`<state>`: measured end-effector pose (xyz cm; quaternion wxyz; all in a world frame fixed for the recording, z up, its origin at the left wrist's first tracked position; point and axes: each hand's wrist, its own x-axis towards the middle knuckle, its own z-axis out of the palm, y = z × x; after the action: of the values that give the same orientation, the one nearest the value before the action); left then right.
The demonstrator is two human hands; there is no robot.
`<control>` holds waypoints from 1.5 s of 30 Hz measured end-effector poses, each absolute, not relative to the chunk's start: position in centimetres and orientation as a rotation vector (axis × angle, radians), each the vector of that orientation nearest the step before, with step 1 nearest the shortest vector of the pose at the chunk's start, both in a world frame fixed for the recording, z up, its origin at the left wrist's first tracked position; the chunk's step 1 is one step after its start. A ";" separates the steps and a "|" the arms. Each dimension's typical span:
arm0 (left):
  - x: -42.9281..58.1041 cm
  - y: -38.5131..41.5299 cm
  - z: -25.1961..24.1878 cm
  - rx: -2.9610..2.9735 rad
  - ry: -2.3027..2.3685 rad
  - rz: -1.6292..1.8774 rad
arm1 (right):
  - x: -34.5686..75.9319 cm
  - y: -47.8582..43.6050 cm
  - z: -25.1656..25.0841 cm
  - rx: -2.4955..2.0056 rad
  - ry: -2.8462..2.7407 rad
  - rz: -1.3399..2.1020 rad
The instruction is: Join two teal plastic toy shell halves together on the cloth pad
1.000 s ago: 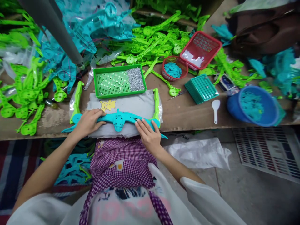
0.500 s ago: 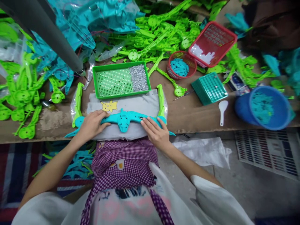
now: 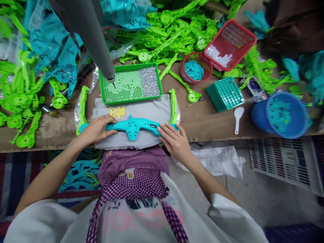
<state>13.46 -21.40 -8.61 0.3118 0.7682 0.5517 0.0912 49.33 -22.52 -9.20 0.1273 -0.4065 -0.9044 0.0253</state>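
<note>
A wing-shaped turquoise plastic part (image 3: pixel 132 130) lies across a grey cloth (image 3: pixel 141 140) on the table edge. My left hand (image 3: pixel 97 130) is closed on its left wing, thumb on the near side and fingers over the far side. My right hand (image 3: pixel 176 140) rests on the right wing with fingers stretched out flat, beside a small dark slot. Light green arms, left (image 3: pixel 83 106) and right (image 3: pixel 173 106), stand at both ends, partly in clear plastic. A grey power screwdriver (image 3: pixel 101 50) hangs with its bit over the green tray (image 3: pixel 131 101) of small metal screws.
Piles of green parts (image 3: pixel 162 40) and turquoise parts (image 3: pixel 50 47) fill the back. To the right are a red round basket (image 3: pixel 187 79), a tilted red basket (image 3: pixel 233 37), a teal stacked tray (image 3: pixel 222 94), a white spoon (image 3: pixel 237 119) and a blue bucket (image 3: pixel 301 118).
The screwdriver has swung right, from left of the green tray to over it. My right hand has shifted slightly right along the wing, and the dark slot shows more. My left hand still grips.
</note>
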 end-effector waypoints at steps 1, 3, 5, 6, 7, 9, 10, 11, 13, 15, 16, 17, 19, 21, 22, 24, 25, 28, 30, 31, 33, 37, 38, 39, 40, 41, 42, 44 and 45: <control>13.4 -21.4 -8.6 2.024 1.458 0.244 | 49.6 -22.5 -9.4 -1.155 -2.634 0.072; 13.2 -21.6 -8.5 2.026 1.472 0.245 | 49.9 -22.4 -9.7 -1.120 -2.613 0.046; 13.2 -21.8 -8.4 2.034 1.478 0.238 | 49.7 -22.2 -9.7 -1.126 -2.596 0.027; 13.3 -21.9 -8.4 2.039 1.480 0.242 | 49.3 -22.2 -9.6 -1.145 -2.594 0.024; 13.5 -22.0 -8.3 2.043 1.483 0.250 | 48.8 -22.1 -9.4 -1.166 -2.597 0.023; 14.1 -22.1 -8.4 2.047 1.496 0.278 | 47.4 -22.1 -9.3 -1.172 -2.627 0.037; 14.5 -22.2 -8.4 2.046 1.508 0.295 | 46.5 -22.0 -9.3 -1.144 -2.650 0.046; 14.9 -22.2 -8.5 2.041 1.520 0.308 | 45.7 -21.9 -9.4 -1.105 -2.671 0.055; 15.6 -22.1 -8.5 2.023 1.533 0.318 | 44.4 -21.7 -9.7 -1.060 -2.705 0.083; 16.0 -21.9 -8.5 2.005 1.536 0.313 | 43.8 -21.4 -10.0 -1.091 -2.725 0.129; 16.1 -21.9 -8.4 1.999 1.535 0.306 | 43.6 -21.3 -10.0 -1.114 -2.740 0.163; 16.2 -21.8 -8.3 1.994 1.535 0.298 | 43.6 -21.2 -10.0 -1.134 -2.757 0.198; 16.3 -21.7 -8.2 1.984 1.541 0.291 | 43.5 -21.0 -9.7 -1.164 -2.786 0.242; 16.3 -21.8 -8.1 1.968 1.552 0.301 | 43.3 -20.7 -9.3 -1.190 -2.815 0.243; 16.3 -21.8 -8.1 1.960 1.558 0.309 | 43.2 -20.5 -9.2 -1.200 -2.829 0.234; 16.3 -21.8 -8.2 1.952 1.570 0.317 | 42.9 -19.9 -8.9 -1.194 -2.864 0.234; 16.3 -21.8 -8.3 1.953 1.574 0.313 | 42.8 -19.5 -8.8 -1.180 -2.880 0.251; 16.0 -21.7 -8.6 1.964 1.577 0.282 | 42.8 -18.2 -8.6 -1.119 -2.898 0.327; 15.8 -21.6 -8.7 1.968 1.566 0.261 | 42.8 -17.6 -8.5 -1.085 -2.895 0.354; 15.8 -21.6 -8.8 1.973 1.556 0.252 | 42.8 -17.3 -8.5 -1.076 -2.893 0.355; 15.9 -21.5 -8.7 1.997 1.530 0.239 | 42.9 -17.0 -8.5 -1.055 -2.900 0.346; 16.5 -21.4 -8.5 2.085 1.528 0.198 | 42.8 -16.5 -8.3 -0.985 -2.938 0.308; 16.6 -21.3 -8.4 2.095 1.540 0.183 | 42.7 -16.4 -8.2 -0.964 -2.944 0.303; 16.7 -21.2 -8.4 2.094 1.551 0.171 | 42.7 -16.2 -8.2 -0.945 -2.948 0.304; 16.8 -21.2 -8.4 2.087 1.556 0.164 | 42.7 -16.1 -8.1 -0.928 -2.950 0.310; 16.8 -21.1 -8.4 2.076 1.556 0.164 | 42.6 -15.9 -8.1 -0.913 -2.952 0.318; 16.7 -21.1 -8.4 2.064 1.555 0.171 | 42.6 -15.8 -8.1 -0.900 -2.956 0.327; 16.6 -21.1 -8.6 2.041 1.559 0.198 | 42.7 -15.6 -8.1 -0.861 -2.978 0.344; 16.5 -21.1 -8.6 2.031 1.561 0.213 | 42.8 -15.5 -8.1 -0.835 -2.990 0.351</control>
<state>16.53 -21.14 -8.64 0.2817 0.7580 0.5829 0.0796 42.76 -15.55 -8.08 0.0086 -0.2671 -0.9570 0.1124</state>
